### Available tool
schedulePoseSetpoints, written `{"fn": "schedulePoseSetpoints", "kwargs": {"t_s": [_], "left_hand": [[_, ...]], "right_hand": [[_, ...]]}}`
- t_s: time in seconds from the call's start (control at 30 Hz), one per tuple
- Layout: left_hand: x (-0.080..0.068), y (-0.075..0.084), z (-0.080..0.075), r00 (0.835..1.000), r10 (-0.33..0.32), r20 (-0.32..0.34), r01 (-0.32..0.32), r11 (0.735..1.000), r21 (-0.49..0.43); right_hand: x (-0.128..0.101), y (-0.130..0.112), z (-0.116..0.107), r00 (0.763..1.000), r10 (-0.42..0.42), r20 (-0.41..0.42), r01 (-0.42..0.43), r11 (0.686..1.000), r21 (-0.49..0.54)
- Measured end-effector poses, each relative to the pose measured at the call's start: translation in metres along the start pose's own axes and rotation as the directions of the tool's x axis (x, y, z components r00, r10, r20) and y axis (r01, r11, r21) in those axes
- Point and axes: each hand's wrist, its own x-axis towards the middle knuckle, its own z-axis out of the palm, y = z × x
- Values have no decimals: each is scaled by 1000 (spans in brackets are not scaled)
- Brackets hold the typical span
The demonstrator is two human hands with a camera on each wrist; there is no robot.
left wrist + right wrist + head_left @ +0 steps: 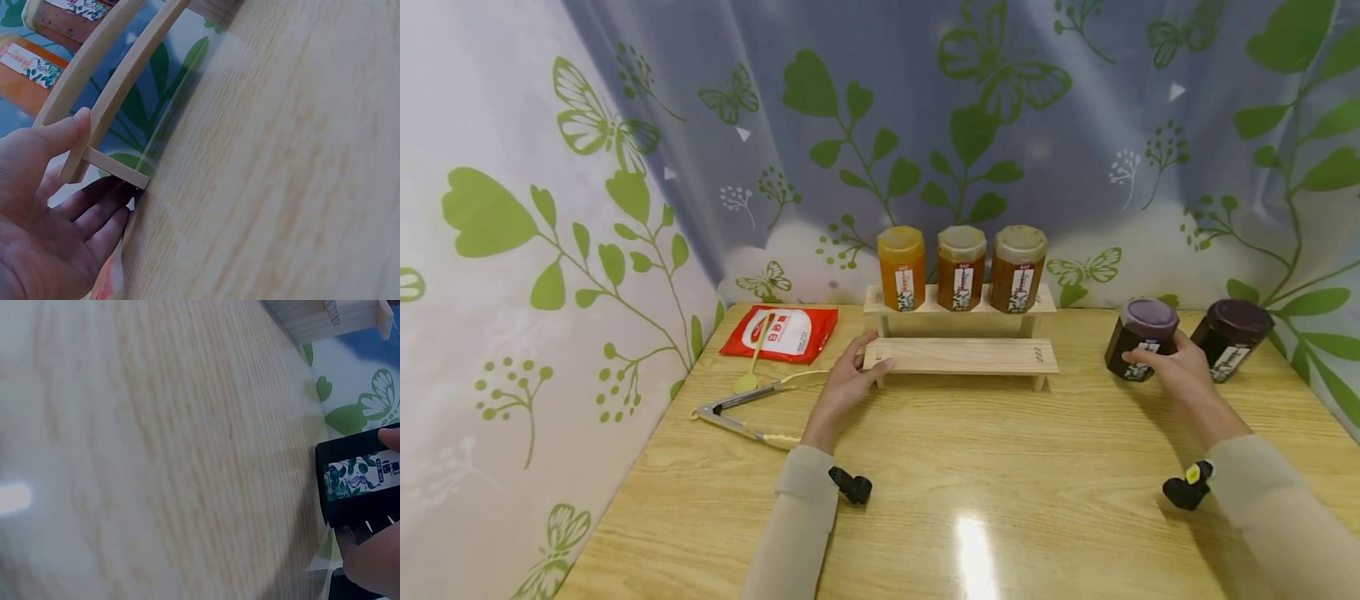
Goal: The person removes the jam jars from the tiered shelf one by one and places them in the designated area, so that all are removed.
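On the near counter nothing but glare; both sleeves come in from the bottom edge w/ wrist cams.

Left hand sits at the left end of the two-step wooden rack, thumb on top of the lower step, fingers loosely straight beside/under the end leg per left wrist view. Touching, not really clamped.

Right hand is on the near dark jar, purple lid, upright on the counter right of the rack. Fingers curl round the label side; right wrist view shows a fingertip on the jar edge. Looks like a grip, jar not lifted as far as I can tell.

Key relation: jar stands to the right of the rack and well apart from it, rack's long axis runs left-right, lower step bare. Right hand is the nearer one to the jar by far; left is at the opposite end of the rack.

2nd dark jar just beside the first, further right. Tongs and a pale spoon lie left of the left hand, red packet behind them. Far: 3 amber jars in a row on the rack's upper step, leaf-print curtain behind.
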Motion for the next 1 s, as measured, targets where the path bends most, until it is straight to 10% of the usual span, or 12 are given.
{"fn": "schedulePoseSetpoints", "kwargs": {"t_s": [1.0], "left_hand": [[-1,-1,3,1000,-4,19,6,996,-89]], "right_hand": [[5,0,-12,990,-48,134,44,998,36]]}}
